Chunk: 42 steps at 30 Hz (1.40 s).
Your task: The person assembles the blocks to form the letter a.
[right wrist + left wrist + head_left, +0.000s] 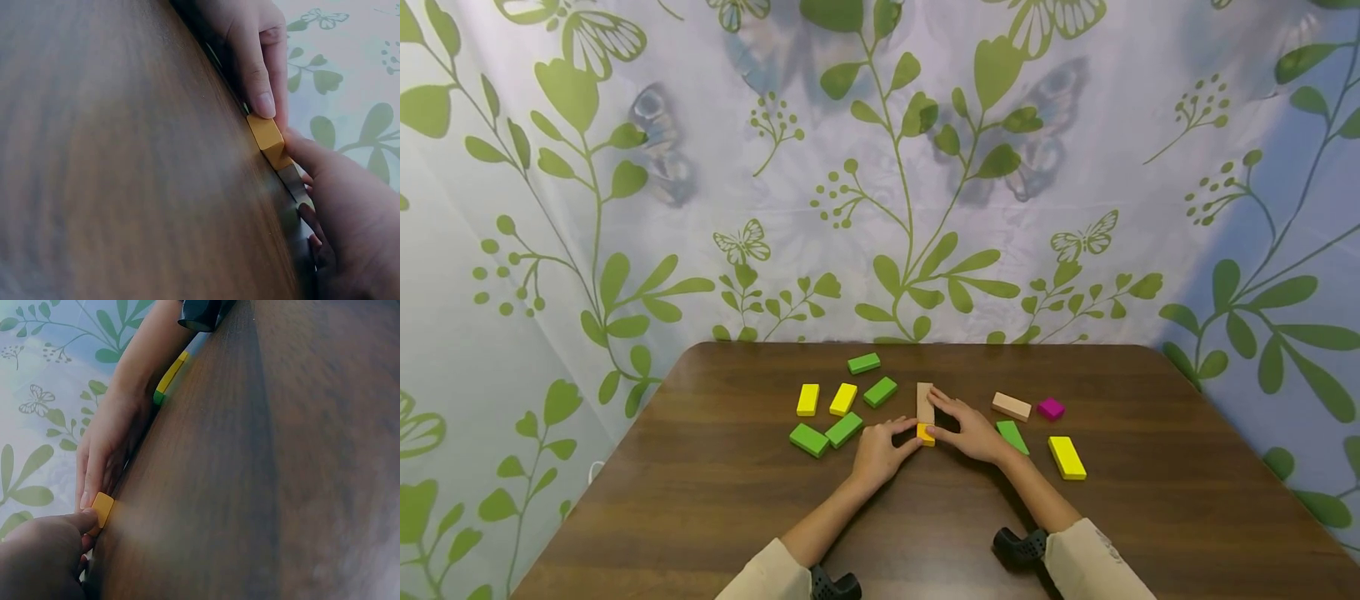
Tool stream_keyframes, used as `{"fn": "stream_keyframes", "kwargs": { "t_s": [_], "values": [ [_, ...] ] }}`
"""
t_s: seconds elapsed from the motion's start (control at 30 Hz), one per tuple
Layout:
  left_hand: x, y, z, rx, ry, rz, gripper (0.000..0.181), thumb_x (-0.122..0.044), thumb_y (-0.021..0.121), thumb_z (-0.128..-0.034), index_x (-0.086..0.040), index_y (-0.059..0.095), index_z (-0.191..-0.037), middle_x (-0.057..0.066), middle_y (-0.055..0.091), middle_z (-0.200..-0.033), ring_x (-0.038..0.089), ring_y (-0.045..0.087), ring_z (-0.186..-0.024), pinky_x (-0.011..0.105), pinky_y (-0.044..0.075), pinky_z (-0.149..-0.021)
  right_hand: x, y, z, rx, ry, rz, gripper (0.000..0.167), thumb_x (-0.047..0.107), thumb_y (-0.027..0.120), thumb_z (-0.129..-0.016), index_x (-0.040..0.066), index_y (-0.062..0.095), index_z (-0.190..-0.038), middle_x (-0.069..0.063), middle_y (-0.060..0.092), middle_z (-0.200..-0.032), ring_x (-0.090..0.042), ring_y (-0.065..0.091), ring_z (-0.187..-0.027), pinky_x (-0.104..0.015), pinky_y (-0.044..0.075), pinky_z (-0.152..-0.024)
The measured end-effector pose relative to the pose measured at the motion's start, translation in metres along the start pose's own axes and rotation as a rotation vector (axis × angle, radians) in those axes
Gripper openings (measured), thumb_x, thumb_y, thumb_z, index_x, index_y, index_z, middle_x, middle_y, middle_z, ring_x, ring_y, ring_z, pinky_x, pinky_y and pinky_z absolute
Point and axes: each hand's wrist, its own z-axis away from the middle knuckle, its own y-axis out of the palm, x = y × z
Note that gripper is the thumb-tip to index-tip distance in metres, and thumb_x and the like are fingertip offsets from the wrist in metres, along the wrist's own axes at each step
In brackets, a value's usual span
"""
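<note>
In the head view an orange block [926, 434] stands at the near end of a beige block [925, 403] lying lengthwise on the table. My left hand [880, 454] pinches the orange block from the left with thumb and index finger. On the right side, the thumb of my right hand [972, 432] presses the orange block, while its index finger touches the beige block near the far end. Both thumbs meet the orange block [265, 132] in the right wrist view. The left wrist view shows the orange block [102, 509] at my left thumb; other fingers are partly hidden.
Left of the hands lie several green blocks [808, 440] and two yellow blocks [808, 400]. To the right are another beige block [1011, 406], a magenta block [1051, 408], a green block [1012, 437] and a yellow block [1067, 457]. A leaf-patterned curtain [880, 208] hangs behind the brown table [700, 500].
</note>
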Motion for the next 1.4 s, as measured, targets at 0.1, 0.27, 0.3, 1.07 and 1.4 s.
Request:
{"fn": "stream_keyframes", "kwargs": {
  "t_s": [0.1,0.27,0.3,1.07,1.4],
  "values": [
    [0.0000,-0.0002,-0.0004,0.006,-0.003,0.001,0.034,-0.028,0.070,-0.0822,-0.008,0.070,-0.110,0.015,0.064,-0.110,0.034,0.060,-0.101,0.044,0.049,-0.084,-0.0007,0.0002,0.0012,-0.008,-0.014,0.012,0.065,0.037,0.061,-0.088,0.005,0.039,-0.140,-0.010,0.027,-0.148,-0.040,0.026,-0.131,-0.056,0.019,-0.105],
    [0.0007,0.0000,-0.0004,0.018,-0.006,-0.003,0.035,-0.028,0.070,-0.0822,-0.008,0.069,-0.110,0.015,0.064,-0.110,0.035,0.060,-0.101,0.044,0.049,-0.084,-0.0014,0.0008,0.0024,-0.009,0.001,0.012,0.065,0.039,0.061,-0.088,0.007,0.039,-0.141,-0.008,0.027,-0.149,-0.042,0.026,-0.131,-0.060,0.021,-0.102],
    [0.0009,0.0001,-0.0004,0.019,-0.009,-0.003,0.035,-0.028,0.070,-0.0823,-0.008,0.069,-0.110,0.014,0.064,-0.110,0.035,0.060,-0.101,0.045,0.049,-0.084,-0.0010,0.0008,0.0025,-0.009,0.004,0.011,0.065,0.039,0.061,-0.088,0.008,0.039,-0.141,-0.008,0.027,-0.149,-0.041,0.026,-0.131,-0.060,0.022,-0.101],
    [0.0018,-0.0033,-0.0006,0.029,0.010,0.022,0.035,-0.028,0.070,-0.0818,-0.007,0.069,-0.110,0.017,0.064,-0.110,0.036,0.060,-0.101,0.046,0.049,-0.084,-0.0021,0.0007,0.0000,0.009,-0.009,0.087,0.066,0.048,0.060,-0.086,0.015,0.041,-0.141,-0.003,0.033,-0.146,-0.038,0.030,-0.131,-0.057,0.023,-0.103],
    [-0.0004,-0.0044,0.0001,0.042,0.008,0.014,0.035,-0.025,0.071,-0.0811,-0.007,0.069,-0.111,0.017,0.063,-0.111,0.036,0.059,-0.101,0.046,0.048,-0.084,-0.0007,0.0008,0.0023,-0.004,-0.021,0.083,0.065,0.044,0.061,-0.086,0.013,0.042,-0.140,-0.005,0.033,-0.146,-0.038,0.030,-0.130,-0.057,0.024,-0.102]
  ]
}}
